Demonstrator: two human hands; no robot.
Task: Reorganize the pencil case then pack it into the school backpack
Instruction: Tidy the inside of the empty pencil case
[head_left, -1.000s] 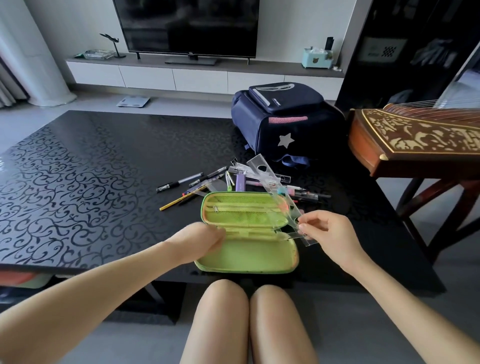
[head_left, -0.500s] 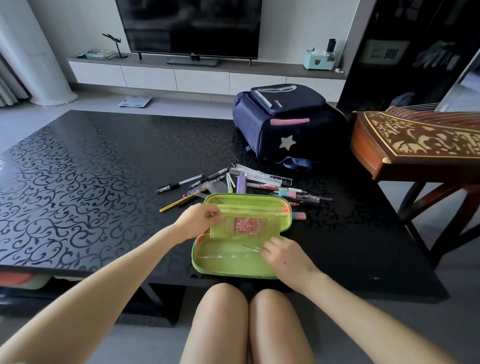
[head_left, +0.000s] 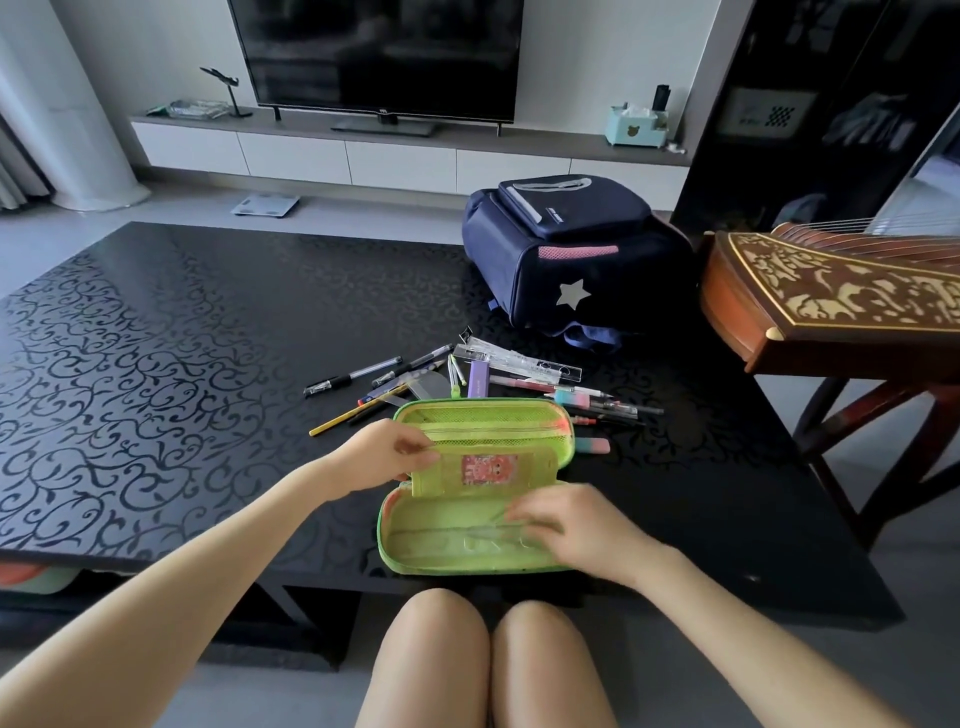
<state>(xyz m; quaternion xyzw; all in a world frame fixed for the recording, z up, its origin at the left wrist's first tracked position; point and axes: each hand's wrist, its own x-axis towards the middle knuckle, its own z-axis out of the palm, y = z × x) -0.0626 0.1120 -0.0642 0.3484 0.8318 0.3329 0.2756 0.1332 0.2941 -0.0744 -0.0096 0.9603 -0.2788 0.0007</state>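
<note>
A green pencil case (head_left: 447, 558) lies open at the table's near edge. My left hand (head_left: 387, 451) pinches its inner flap (head_left: 488, 470), which bears a pink sticker, and holds it up. In the near half lies a clear ruler (head_left: 467, 535), with my right hand (head_left: 571, 525) over its right end; the fingers are blurred. Several pens, a yellow pencil (head_left: 353, 413), a long clear ruler (head_left: 519, 358) and erasers lie scattered just behind the case. The navy backpack (head_left: 566, 265) with a silver star stands further back to the right.
The black patterned table (head_left: 156, 364) stretches wide to the left. A carved wooden zither (head_left: 841, 296) on a stand juts in at the right. A TV and a low cabinet stand against the far wall. My knees are under the table's near edge.
My right hand brought the clear ruler from the case's right side down into the near half. My left hand rose from the near half and lifted the inner flap.
</note>
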